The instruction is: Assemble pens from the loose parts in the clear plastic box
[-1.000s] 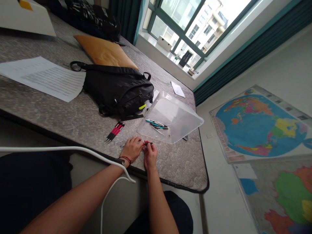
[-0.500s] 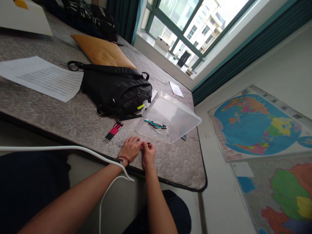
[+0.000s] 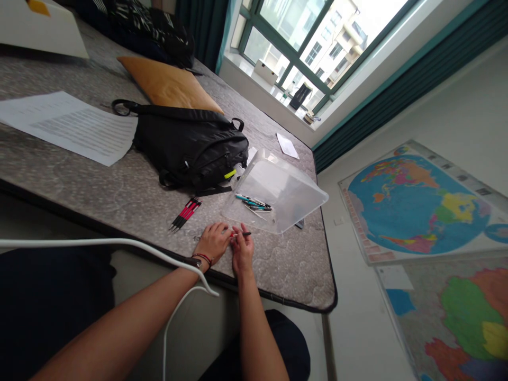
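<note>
Low over the mattress's near edge, my left hand (image 3: 213,242) has its fingers curled round the red barrel of a pen, most of which they hide. Touching it on the right, my right hand (image 3: 242,248) pinches the pen's black front section (image 3: 246,234), which points to the right. A thin pale stretch of the pen shows between the red and black parts. To the left lie several red-and-black pens (image 3: 185,214) side by side. Beyond my hands a clear plastic bin (image 3: 297,203) rests on its side, with several teal and black pens (image 3: 254,202) in it.
A black backpack (image 3: 190,143) lies behind the red pens, with a brown padded envelope (image 3: 170,82) beyond it. Printed sheets (image 3: 75,124) lie to the left. A white cable (image 3: 99,242) crosses before the mattress edge. World maps (image 3: 420,201) hang on the right wall.
My right hand's fingers have opened and shifted slightly, and the pen's black front section now sticks out further right, with a thin pale part showing. My left hand stays in place.
</note>
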The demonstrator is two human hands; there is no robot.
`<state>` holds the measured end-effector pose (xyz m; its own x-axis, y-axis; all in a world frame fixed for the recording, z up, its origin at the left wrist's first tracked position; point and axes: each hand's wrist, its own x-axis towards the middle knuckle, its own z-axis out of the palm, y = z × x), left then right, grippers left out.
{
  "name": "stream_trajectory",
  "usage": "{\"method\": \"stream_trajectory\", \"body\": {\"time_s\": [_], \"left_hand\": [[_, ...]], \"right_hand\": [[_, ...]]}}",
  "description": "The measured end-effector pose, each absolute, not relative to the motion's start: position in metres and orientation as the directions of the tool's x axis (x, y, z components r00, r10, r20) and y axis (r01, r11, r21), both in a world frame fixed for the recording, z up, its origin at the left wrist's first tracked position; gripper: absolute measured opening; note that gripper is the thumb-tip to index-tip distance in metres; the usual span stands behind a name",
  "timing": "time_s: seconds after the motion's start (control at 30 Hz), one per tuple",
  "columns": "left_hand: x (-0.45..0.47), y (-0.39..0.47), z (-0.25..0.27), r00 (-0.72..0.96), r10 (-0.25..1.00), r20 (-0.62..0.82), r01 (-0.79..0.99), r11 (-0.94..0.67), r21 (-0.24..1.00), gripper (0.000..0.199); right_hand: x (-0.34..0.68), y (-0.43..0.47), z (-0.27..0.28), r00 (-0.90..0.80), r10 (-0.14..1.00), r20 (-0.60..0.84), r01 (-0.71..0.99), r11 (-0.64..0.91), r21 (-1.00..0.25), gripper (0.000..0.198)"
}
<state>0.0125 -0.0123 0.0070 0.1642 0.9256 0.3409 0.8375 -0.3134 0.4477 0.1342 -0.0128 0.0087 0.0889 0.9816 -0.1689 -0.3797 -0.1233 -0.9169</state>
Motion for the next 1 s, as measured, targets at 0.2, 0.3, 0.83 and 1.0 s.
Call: {"method": "stream_trajectory", "body": {"time_s": [0.2,0.3,0.83,1.0], "left_hand": [[0.013,-0.013,0.007,0.163,0.925,0.343,0.834,-0.315,0.454,0.02],[0.013,-0.012,0.007,0.161,0.924,0.347,0.833,-0.315,0.455,0.02],[0.013,-0.012,0.006,0.167,0.925,0.34,0.84,-0.314,0.443,0.019],[0.013,-0.013,0.005,0.168,0.927,0.334,0.837,-0.313,0.448,0.02]], "right_hand": [[0.139,-0.015,0.01,0.058,0.983,-0.174,-0.427,-0.133,-0.894,0.049],[0.14,-0.014,0.006,0.071,0.982,-0.173,-0.462,-0.121,-0.879,0.044],[0.128,-0.004,-0.006,0.273,0.948,-0.164,-0.346,-0.063,-0.936,0.037],[0.125,-0.001,-0.003,0.298,0.946,-0.129,-0.268,-0.047,-0.962,0.039]]}}
